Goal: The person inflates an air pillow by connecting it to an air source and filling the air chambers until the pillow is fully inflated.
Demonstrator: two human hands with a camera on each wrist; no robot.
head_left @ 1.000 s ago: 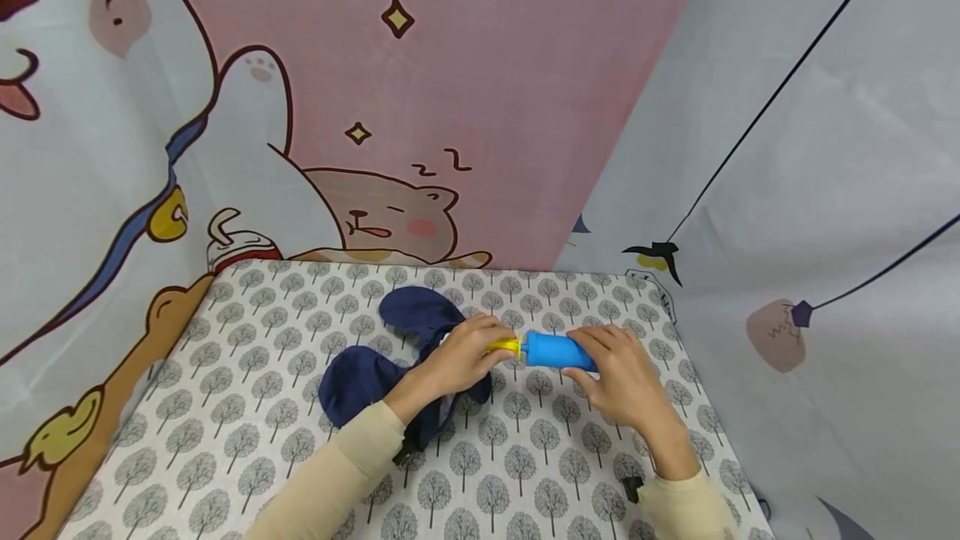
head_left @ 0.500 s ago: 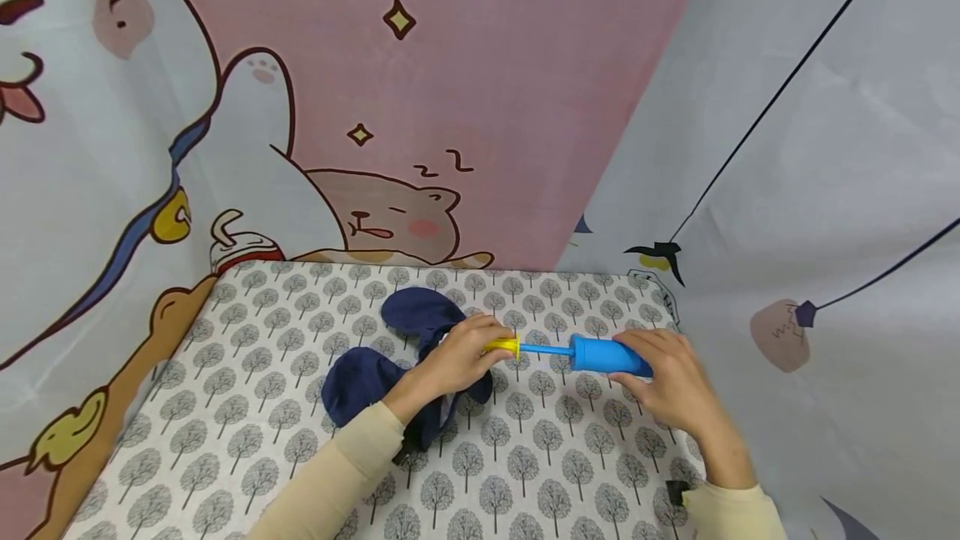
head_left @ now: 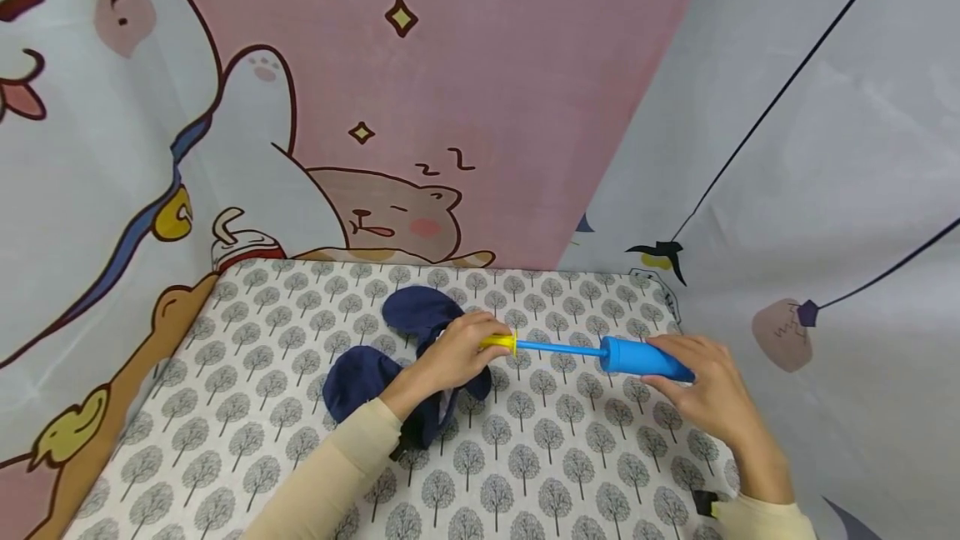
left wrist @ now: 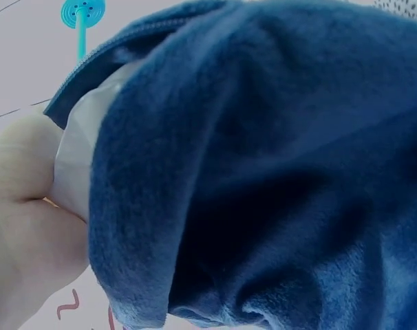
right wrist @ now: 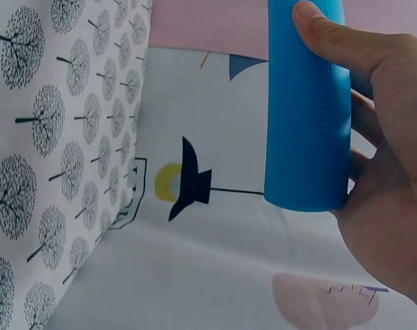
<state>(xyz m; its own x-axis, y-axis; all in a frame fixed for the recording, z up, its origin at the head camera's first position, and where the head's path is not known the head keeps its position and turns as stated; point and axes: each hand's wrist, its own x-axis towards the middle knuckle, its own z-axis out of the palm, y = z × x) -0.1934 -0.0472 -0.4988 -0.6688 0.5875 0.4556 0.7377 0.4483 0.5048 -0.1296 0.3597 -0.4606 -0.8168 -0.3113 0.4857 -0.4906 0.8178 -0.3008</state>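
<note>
A blue hand pump (head_left: pixel 643 358) with a thin blue rod and a yellow end piece (head_left: pixel 498 342) spans between both hands, its rod drawn well out. My left hand (head_left: pixel 463 352) grips the yellow end over a navy plush item (head_left: pixel 367 382). In the left wrist view its navy fabric (left wrist: pixel 263 151) has a zip edge, and white plastic (left wrist: pixel 81 148) bulges from the opening beside my hand. My right hand (head_left: pixel 708 382) wraps round the pump's barrel; in the right wrist view the thumb lies along the blue barrel (right wrist: pixel 308 124). The left fingertips are mostly hidden.
A white cloth printed with grey trees (head_left: pixel 247 407) covers the table. Behind it hangs a pink curtain (head_left: pixel 510 90) with cartoon animals, and a pale curtain (head_left: pixel 847 148) closes off the right side near my right forearm.
My right hand has drawn the barrel steadily to the right, baring more of the blue rod. The left hand has stayed almost still on the yellow end.
</note>
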